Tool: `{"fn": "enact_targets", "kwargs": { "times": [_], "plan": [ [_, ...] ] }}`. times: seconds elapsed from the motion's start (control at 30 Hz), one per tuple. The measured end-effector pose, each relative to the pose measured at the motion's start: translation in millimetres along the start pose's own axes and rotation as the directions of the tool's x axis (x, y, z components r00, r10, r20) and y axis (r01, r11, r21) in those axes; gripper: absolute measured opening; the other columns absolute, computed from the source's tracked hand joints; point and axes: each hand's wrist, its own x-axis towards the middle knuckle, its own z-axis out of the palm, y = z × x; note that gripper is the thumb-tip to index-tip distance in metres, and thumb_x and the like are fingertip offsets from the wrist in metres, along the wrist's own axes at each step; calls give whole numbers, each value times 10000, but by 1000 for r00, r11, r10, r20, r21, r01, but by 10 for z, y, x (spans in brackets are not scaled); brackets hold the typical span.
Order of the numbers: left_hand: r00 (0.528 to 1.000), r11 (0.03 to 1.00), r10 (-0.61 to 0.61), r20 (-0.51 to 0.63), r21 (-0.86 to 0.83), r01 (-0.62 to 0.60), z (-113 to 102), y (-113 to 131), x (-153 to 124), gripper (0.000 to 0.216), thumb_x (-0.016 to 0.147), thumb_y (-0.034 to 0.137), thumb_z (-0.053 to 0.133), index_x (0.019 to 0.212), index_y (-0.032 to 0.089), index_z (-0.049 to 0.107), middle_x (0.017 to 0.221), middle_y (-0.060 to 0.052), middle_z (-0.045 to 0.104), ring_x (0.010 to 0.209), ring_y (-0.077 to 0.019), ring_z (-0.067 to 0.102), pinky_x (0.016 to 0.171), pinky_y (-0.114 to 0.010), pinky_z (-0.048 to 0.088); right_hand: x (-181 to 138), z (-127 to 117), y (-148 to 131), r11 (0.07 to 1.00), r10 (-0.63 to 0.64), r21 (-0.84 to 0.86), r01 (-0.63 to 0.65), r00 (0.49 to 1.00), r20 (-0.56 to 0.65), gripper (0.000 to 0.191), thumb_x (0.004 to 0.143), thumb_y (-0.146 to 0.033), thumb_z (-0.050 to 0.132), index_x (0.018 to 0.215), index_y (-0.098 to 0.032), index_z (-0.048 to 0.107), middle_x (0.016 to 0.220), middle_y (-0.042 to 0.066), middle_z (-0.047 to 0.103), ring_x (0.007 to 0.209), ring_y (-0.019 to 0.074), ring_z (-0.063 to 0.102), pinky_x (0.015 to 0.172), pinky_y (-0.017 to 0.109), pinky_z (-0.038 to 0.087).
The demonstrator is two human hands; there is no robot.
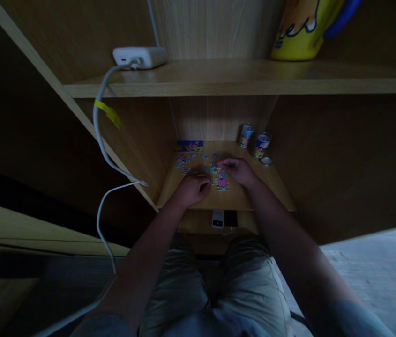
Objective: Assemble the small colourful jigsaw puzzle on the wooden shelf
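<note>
Small jigsaw puzzle pieces (183,159) lie scattered over a wooden shelf board (240,201). A partly joined section of puzzle with a pink figure (223,181) lies between my hands. My left hand (194,188) is closed at the left of this section, its fingertips pinched beside a yellowish piece; whether anything is between them is too dark to tell. From the right, my right hand (239,170) reaches above the section, thumb and finger pinched on a small puzzle piece (220,167). A blue picture strip (190,146) lies at the back left.
Two printed cans (246,135) (261,145) and a round lid (266,161) stand at the back right. A white charger (139,57) with a hanging cable (101,135) and a yellow mug (296,32) sit on the upper shelf. Below lies a white device (218,218).
</note>
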Motion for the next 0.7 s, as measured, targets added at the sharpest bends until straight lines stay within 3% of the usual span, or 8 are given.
{"fn": "enact_targets", "kwargs": {
  "times": [0.5, 0.7],
  "plan": [
    [1000, 999, 21, 3, -29, -21, -5, -17, 1, 161, 1035, 205, 657, 1027, 272, 804, 1159, -35, 867, 1075, -251, 807, 1095, -509, 563, -83, 44, -112, 973, 166, 98, -207, 932, 323, 346, 697, -494, 993, 935, -264, 892, 883, 13, 854, 765, 180, 768, 738, 310, 652],
    [1000, 999, 9, -1, -39, -9, -11, -3, -1, 169, 1040, 215, 654, 1055, 264, 815, 1177, -52, 868, 1072, -254, 811, 1081, -502, 576, -79, 50, -138, 981, 156, 46, -187, 911, 381, 338, 703, -495, 976, 922, -253, 885, 816, 2, 833, 706, 165, 744, 678, 286, 618]
  ]
}}
